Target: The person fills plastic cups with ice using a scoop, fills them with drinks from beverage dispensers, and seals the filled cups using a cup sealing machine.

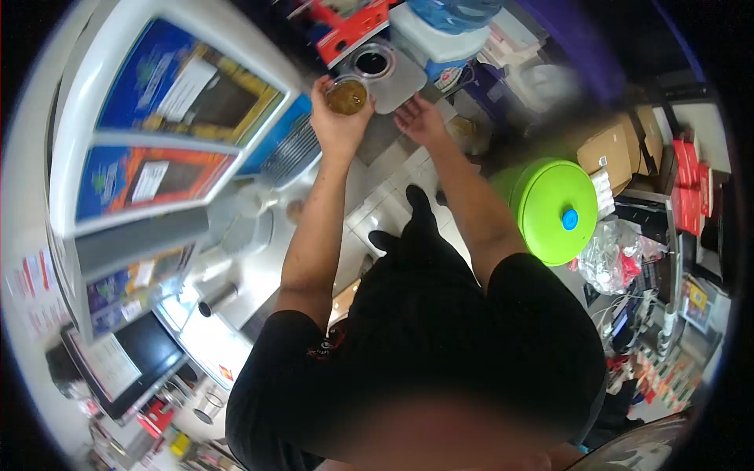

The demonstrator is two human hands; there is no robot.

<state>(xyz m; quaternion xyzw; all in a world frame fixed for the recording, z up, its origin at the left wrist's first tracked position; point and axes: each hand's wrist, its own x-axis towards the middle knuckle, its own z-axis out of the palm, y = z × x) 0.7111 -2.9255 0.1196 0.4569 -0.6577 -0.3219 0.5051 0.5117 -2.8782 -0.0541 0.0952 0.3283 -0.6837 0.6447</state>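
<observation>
My left hand (339, 129) is wrapped round a clear cup (346, 96) of brownish-gold drink, held upright with its top toward me. Just beyond the cup lies a grey metal plate (404, 78) with a round, dark-centred ring (372, 61) set in it. My right hand (422, 119) hovers by the near right edge of that plate, fingers spread and nothing in them. Whether its fingertips touch the plate I cannot tell. A red machine part (352, 33) stands behind the ring.
A white dispenser with coloured panels (157, 141) rises on the left. To the right is a green lidded tub (554, 212); cardboard boxes (613, 155) sit behind it. A water jug (454, 12) tops a white unit at the back. Tiled floor (385, 200) shows below my hands.
</observation>
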